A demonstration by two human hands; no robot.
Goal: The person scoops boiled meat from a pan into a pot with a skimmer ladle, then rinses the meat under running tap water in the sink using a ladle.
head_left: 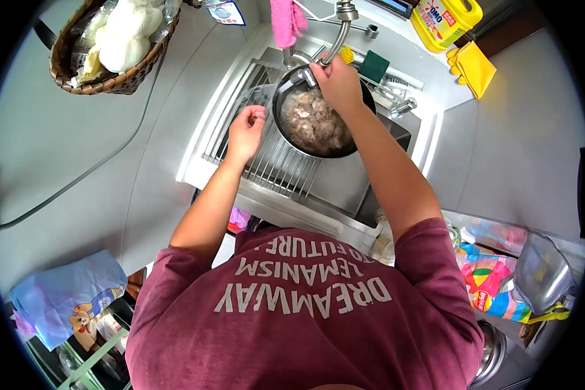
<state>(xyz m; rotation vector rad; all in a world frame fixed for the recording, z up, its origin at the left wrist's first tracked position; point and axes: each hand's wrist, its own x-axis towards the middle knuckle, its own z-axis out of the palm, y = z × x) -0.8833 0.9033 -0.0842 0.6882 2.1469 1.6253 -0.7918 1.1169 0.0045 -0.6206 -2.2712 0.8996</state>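
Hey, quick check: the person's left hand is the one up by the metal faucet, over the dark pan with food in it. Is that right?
Not quite: the hand is wrong. The head view shows the right hand up by the metal faucet, over the dark pan with food in it.

Upper centre: faucet (337, 43) is gleaming, smooth metal; towel (288, 23) is showing matt, fluffy cloth. Upper left: basket (125, 82) is displaying rough weave.
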